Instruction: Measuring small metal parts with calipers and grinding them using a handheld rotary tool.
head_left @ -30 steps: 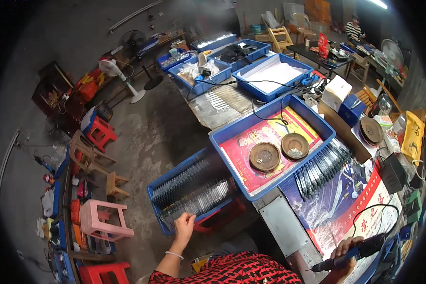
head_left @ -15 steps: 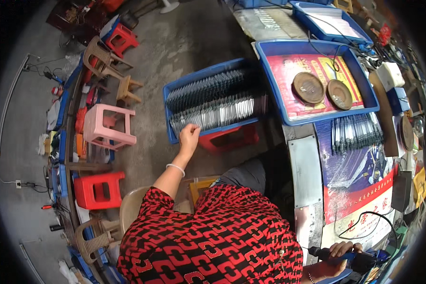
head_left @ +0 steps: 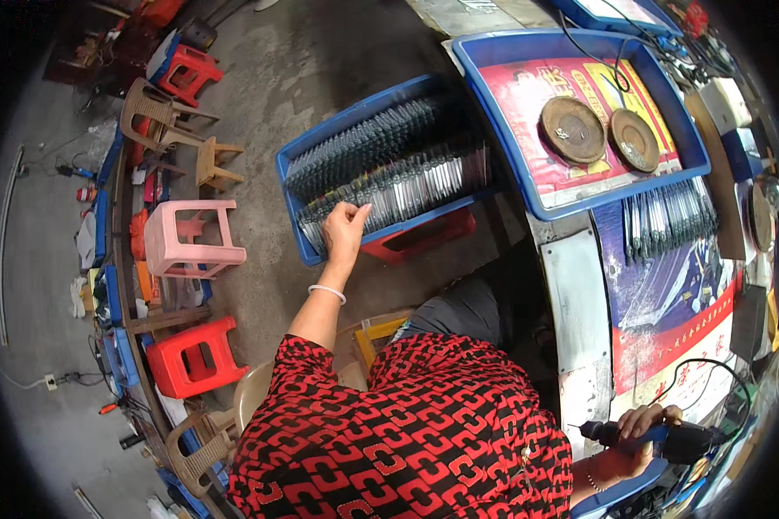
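My left hand (head_left: 344, 230) is over the near left edge of a blue bin (head_left: 290, 164), its fingertips pinched together beside the packed rows. Whether anything is between them is too small to tell. Two dense rows of thin, dark-tipped, silvery pieces (head_left: 424, 186) fill the bin. At the lower right, my right hand (head_left: 636, 437) is wrapped round a black and blue electric screwdriver (head_left: 684, 443), its tip pointing left and a black cable trailing from its other end. A bundle of similar dark-and-silver pieces (head_left: 671, 221) lies on the bench at the right.
Under the bin shows a red stool (head_left: 424, 235). A blue tray (head_left: 537, 203) on the bench contains two round brown dishes (head_left: 573, 130). Left of me stand a pink stool (head_left: 160, 238), a red stool (head_left: 173, 368) and a brown chair (head_left: 134, 112). Loose black cable (head_left: 710, 362) crosses the bench.
My left hand has turned a little, staying at the bin's near edge. The screwdriver has come further into view with my right hand. The whole view has shifted and tilted slightly.
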Motion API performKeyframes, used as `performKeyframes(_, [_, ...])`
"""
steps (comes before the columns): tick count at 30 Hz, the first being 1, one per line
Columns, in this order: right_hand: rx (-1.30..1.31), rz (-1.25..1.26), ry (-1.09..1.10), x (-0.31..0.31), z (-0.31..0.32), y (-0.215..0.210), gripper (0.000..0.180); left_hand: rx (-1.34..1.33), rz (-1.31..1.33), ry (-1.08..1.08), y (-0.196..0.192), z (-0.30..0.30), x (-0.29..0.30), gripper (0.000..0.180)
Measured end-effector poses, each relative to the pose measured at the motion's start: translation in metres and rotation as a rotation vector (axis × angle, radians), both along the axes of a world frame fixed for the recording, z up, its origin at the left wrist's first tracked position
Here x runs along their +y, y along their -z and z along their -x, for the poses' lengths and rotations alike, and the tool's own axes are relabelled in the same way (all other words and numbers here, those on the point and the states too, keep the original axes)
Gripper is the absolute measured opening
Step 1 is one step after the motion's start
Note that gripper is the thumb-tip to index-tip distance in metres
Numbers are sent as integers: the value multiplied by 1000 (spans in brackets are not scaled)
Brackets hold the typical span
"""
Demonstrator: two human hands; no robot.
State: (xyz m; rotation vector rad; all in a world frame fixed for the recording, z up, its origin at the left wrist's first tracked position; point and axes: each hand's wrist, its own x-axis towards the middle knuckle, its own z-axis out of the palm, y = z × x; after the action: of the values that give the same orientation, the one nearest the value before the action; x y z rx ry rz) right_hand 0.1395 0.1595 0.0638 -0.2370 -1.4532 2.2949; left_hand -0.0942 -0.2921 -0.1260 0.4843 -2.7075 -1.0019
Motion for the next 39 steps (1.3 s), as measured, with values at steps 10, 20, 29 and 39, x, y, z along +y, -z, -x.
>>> performKeyframes(10, [180,-79,226,7,-14,-14,53,131,173,135,46,18,-50,28])
performKeyframes(20, [429,-259,720,25,-95,-37,51,71,-351,738,-99,-39,154,15])
performKeyframes(29, [409,-205,722,36,-130,-11,54,21,114,1972,-140,-154,435,39])
performKeyframes(39, [375,-148,756,37,-161,1,53,-49,352,1903,-114,-151,456,39])
